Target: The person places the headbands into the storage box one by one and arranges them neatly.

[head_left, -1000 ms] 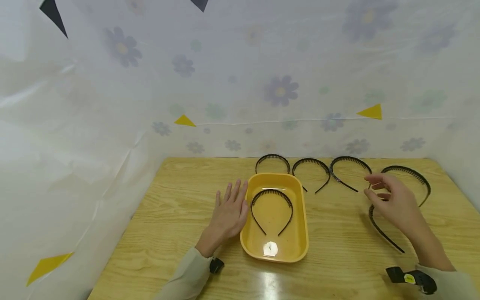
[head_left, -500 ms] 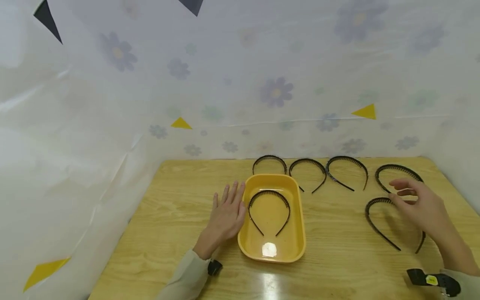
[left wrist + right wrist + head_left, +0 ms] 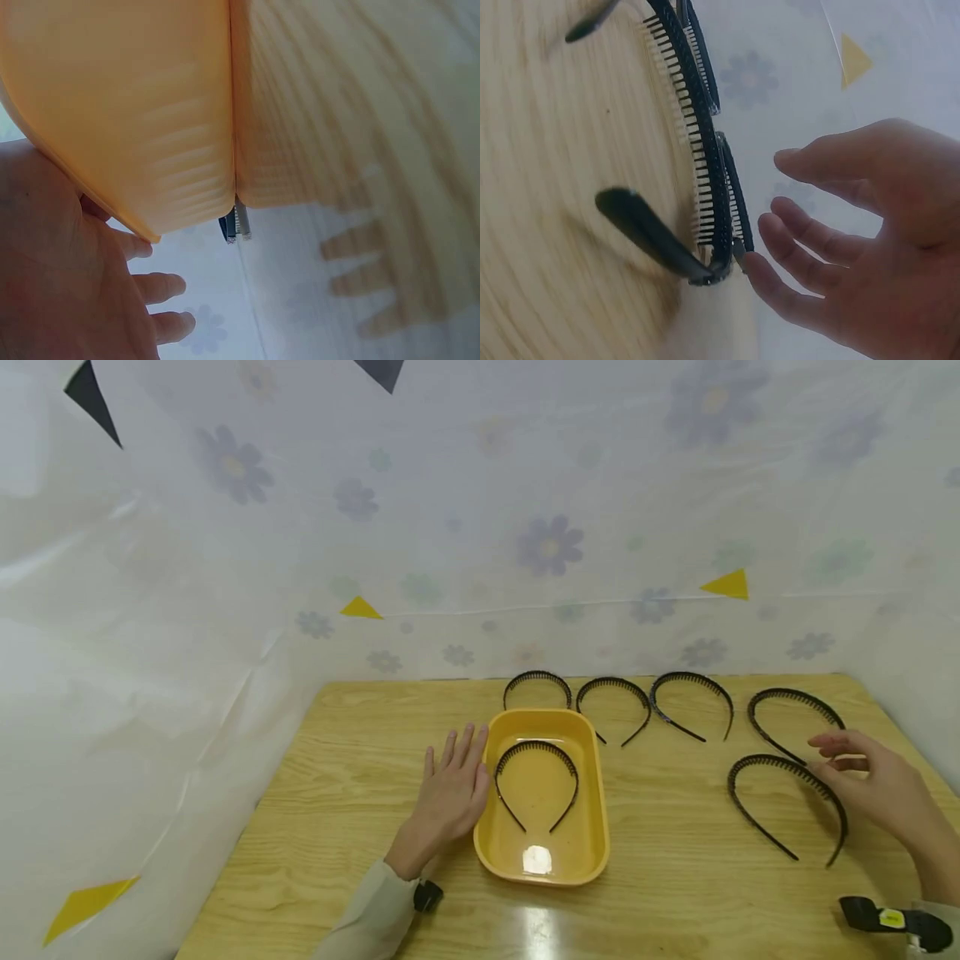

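Observation:
My left hand (image 3: pixel 448 793) lies along the left side of a yellow plastic tray (image 3: pixel 602 810), fingers straight and touching its rim. One black toothed headband (image 3: pixel 537 746) lies inside the tray. At the right, my right hand (image 3: pixel 885 785) hovers beside another black headband (image 3: pixel 843 817) on the table. Its fingers are loosely bent with nothing between them; in the right wrist view they are apart from the toothed headband (image 3: pixel 697 142). Behind that one lies a further headband (image 3: pixel 795 694).
More black headbands stretch along the back of the wooden table (image 3: pixel 345 760): one behind the tray (image 3: pixel 537 676), partly hidden, one to its right (image 3: pixel 613 682), and another farther right (image 3: pixel 692 677). A flower-printed white sheet (image 3: pixel 450 543) hangs behind the table and along its sides.
My right hand has moved right and slightly nearer, from above the front right headband to its right side, uncovering it. The left hand stays at the tray. The head view has shifted slightly.

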Demonstrator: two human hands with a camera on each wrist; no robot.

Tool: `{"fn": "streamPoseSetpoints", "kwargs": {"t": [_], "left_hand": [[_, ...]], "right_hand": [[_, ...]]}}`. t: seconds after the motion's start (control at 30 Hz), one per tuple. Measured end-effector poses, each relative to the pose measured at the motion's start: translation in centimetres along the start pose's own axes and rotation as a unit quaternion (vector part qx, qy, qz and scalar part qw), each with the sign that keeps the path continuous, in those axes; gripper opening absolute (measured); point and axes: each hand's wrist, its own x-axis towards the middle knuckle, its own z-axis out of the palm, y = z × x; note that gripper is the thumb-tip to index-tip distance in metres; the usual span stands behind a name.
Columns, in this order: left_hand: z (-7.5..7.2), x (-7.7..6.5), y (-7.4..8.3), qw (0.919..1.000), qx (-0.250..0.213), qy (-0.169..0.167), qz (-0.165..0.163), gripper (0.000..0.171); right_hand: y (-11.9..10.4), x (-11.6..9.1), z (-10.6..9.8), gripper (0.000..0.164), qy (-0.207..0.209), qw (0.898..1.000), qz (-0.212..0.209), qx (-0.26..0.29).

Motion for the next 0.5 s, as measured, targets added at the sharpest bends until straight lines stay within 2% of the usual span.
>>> {"fn": "streamPoseSetpoints", "kwargs": {"t": [0.5], "left_hand": [[0.0,0.0,0.0,1.0000,-0.002,0.001,0.003,0.056]], "right_hand": [[1.6,-0.3,0.0,0.026,-0.047,0.998,0.001,-0.033]]}}
